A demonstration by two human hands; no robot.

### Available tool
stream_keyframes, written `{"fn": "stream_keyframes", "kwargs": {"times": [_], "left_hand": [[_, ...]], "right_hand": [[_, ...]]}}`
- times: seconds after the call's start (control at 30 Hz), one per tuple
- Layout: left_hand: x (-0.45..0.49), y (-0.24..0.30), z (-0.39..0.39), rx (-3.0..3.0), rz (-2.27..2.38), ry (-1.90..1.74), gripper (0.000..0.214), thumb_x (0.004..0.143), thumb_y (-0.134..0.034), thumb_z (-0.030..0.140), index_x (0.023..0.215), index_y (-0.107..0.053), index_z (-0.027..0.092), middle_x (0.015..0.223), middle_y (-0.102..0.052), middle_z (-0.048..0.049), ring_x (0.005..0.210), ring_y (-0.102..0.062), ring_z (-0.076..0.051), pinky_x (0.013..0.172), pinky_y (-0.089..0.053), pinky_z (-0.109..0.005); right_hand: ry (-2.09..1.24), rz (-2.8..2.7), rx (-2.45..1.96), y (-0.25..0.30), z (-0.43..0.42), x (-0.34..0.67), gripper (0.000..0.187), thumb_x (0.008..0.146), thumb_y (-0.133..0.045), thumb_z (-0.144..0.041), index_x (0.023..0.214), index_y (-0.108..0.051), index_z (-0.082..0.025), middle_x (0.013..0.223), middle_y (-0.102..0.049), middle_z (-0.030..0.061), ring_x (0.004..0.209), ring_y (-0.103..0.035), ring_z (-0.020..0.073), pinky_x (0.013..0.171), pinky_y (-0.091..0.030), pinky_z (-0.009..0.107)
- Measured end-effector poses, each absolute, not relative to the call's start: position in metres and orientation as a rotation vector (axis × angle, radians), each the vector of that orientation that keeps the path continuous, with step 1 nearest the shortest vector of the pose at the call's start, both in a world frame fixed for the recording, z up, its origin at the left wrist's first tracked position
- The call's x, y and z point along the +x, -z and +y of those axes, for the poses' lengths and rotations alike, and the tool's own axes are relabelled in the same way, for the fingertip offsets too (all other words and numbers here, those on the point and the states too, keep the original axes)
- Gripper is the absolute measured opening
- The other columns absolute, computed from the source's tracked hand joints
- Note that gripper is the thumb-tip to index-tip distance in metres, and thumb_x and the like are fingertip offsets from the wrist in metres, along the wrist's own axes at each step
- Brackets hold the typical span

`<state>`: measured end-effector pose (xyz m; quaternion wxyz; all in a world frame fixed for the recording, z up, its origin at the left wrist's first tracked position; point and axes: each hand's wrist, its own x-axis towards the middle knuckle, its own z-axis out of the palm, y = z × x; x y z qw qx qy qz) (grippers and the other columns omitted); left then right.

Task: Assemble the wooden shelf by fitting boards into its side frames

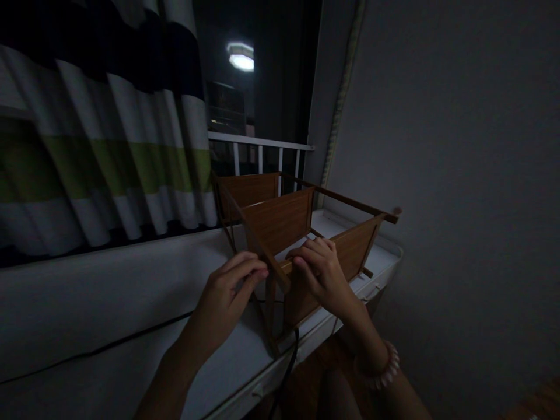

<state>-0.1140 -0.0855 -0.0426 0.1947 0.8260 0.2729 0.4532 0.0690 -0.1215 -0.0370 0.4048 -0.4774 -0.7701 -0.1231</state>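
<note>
A brown wooden shelf rack [280, 219] lies on its side on a white desk, its several panels standing upright between thin posts. My left hand [236, 280] is at the near post, thumb and fingertips pinched together against its outer side. Whatever lies between those fingertips is too small or hidden to name. My right hand [321, 271], with a beaded bracelet [389, 367] on its wrist, is closed over the top edge of the nearest panel, close to the same post. Its fingertips curl over the wood beside the joint.
The white desk [210, 373] has drawers along its front. A black cable [131, 336] crosses it and hangs over the edge. A striped curtain [109, 128] and a dark window with a white railing [262, 142] are behind. A grey wall [459, 146] bounds the right.
</note>
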Motion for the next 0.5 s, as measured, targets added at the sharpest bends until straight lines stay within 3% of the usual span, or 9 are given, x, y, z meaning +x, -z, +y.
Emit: {"fn": "stream_keyframes", "kwargs": {"times": [0.33,0.5], "left_hand": [[-0.114,0.037,-0.092,2.372,0.838,-1.214,0.018,0.082,-0.044,0.030,0.078,-0.056,0.018,0.074,-0.058,0.0009,0.065,-0.052,-0.011,0.062,-0.036,-0.018],[-0.116,0.030,-0.091,2.367,0.829,-1.080,0.022,0.081,-0.043,0.033,0.072,-0.056,0.018,0.061,-0.053,0.0023,0.054,-0.046,-0.010,0.054,-0.034,-0.019]], "right_hand": [[0.338,-1.914,-1.192,0.038,-0.120,0.070,0.020,0.088,-0.038,-0.024,0.080,-0.056,-0.018,0.075,-0.053,0.0003,0.077,-0.044,0.0137,0.081,-0.028,0.030],[0.352,-1.914,-1.184,0.039,-0.120,0.071,0.020,0.088,-0.038,-0.024,0.078,-0.055,-0.018,0.074,-0.052,0.0003,0.078,-0.044,0.0139,0.082,-0.029,0.029]]}}
